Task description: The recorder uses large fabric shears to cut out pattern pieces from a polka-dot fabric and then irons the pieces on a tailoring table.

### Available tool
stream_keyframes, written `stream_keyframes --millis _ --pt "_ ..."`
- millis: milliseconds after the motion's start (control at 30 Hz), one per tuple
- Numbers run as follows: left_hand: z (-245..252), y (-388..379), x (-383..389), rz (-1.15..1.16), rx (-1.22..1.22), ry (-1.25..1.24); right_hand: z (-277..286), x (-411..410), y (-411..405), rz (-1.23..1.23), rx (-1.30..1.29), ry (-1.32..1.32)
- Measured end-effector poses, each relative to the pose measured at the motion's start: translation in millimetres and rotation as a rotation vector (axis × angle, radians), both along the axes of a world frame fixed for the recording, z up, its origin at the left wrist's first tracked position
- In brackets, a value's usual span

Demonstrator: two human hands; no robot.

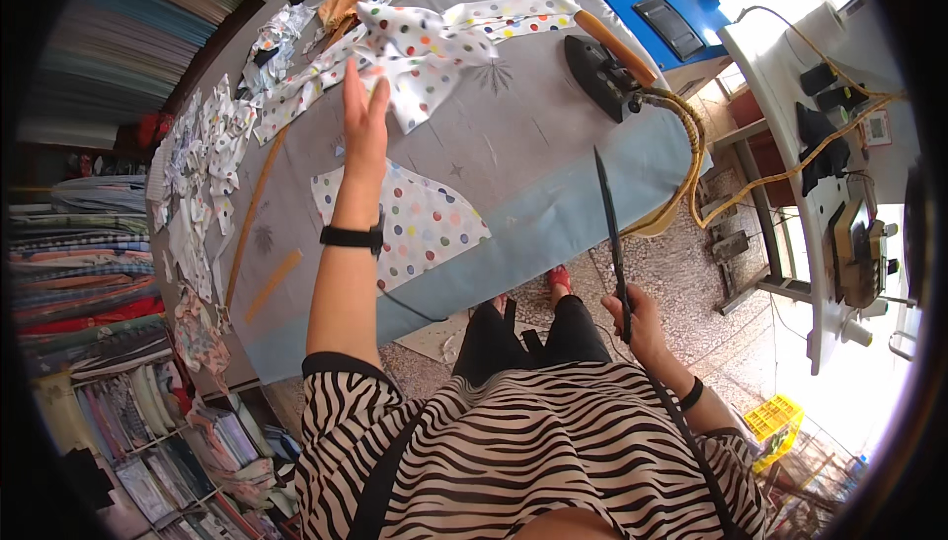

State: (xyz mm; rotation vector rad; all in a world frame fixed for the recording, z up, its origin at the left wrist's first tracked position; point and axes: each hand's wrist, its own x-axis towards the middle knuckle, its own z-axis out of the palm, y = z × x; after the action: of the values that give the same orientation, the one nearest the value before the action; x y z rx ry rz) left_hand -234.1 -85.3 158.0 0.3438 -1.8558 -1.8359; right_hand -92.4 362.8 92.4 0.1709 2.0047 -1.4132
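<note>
My left hand (366,122) reaches over the table with thumb and fingers apart. Just beyond its fingertips lies a crumpled, partly blurred white fabric with coloured polka dots (426,55); I see no grip on it. Below that hand a flat cut piece of the same dotted fabric (422,225), with a curved edge, is spread near the table's front edge and partly covered by my forearm. My right hand (643,321) grips dark fabric shears (613,221) by the handles, off the table's front edge. Their blades look together and point away from me.
An iron (603,77) with a wooden handle and yellow hose (696,133) rests at the table's right end. A wooden ruler (255,214) and fabric scraps (196,170) lie left. A blue machine (659,18) and sewing table (811,273) stand right; fabric shelves (104,244) line the left.
</note>
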Motion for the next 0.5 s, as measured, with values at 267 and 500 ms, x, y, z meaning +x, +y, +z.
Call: stream_keyframes --millis 267,500 --pt "-102.2 36.2 185.6 -0.469 -1.168 -0.470 7.5 69.2 -18.9 0.180 0.046 -0.132" --pt "-108.0 41.8 236.8 -0.656 -1.226 -0.410 6.0 144.1 -76.4 0.021 -0.077 -0.322"
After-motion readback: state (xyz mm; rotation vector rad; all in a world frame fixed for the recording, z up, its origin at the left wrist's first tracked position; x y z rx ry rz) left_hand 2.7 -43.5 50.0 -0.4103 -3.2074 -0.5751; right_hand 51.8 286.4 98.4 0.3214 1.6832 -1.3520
